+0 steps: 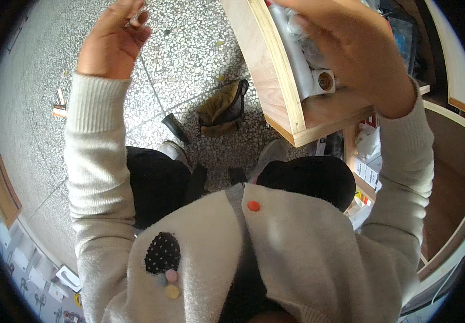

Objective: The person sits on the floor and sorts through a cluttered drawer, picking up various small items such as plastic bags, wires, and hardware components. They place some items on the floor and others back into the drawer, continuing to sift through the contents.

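Note:
At the top left, my left hand [115, 40] is raised over the speckled floor, its fingers loosely curled and cut off by the picture's edge; no object shows in it. My right hand [349, 52] reaches over an open wooden drawer [279, 72] at the upper right, its fingertips partly out of view. Beneath that hand lie clear plastic wrapping [295, 28] and a white roll-like item with a round brown opening [324, 81]. Whether the right fingers touch or grip anything is hidden.
A yellowish-brown fabric piece with dark edging [223, 107] and a dark tapered object [174, 127] lie on the floor by my shoes. Boxes [368, 169] fill a shelf below the drawer. At the far left stands a cardboard box [3, 191].

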A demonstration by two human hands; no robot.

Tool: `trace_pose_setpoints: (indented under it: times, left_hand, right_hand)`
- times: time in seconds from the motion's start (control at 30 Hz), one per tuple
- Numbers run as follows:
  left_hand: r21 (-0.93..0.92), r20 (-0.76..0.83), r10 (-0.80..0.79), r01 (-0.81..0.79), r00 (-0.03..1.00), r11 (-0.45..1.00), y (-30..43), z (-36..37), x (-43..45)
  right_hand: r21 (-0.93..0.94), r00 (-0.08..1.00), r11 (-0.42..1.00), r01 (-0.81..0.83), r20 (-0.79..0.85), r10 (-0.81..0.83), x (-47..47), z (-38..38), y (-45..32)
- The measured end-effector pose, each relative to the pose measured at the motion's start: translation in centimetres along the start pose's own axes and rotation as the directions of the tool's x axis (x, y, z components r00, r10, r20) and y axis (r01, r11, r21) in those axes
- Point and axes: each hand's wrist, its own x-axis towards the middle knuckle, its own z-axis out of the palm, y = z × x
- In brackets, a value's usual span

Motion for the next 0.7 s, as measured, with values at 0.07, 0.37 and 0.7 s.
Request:
trace_pose_setpoints:
  times: [0.07, 0.37, 0.7]
  left_hand:
    - [0.178, -0.117, -0.066, 0.086, 0.991, 0.980, -3.3, 0.0, 0.6]
    - [0.925, -0.111, -0.770, -0.219, 0.628, -0.311, -23.6, -6.5, -0.5]
    - [0.601, 0.038, -0.828, -0.675, 0.560, -0.429, -35.8, -11.5, -5.9]
  right_hand:
    - [0.021, 0.989, 0.989, 0.147, -0.036, -0.147, -0.5, 1.0, 0.6]
    - [-0.138, 0.929, 0.989, 0.058, 0.370, -0.003, -2.7, -2.2, 0.2]
    - [0.076, 0.847, 0.909, -0.409, 0.402, 0.348, -0.6, -2.4, -1.3]
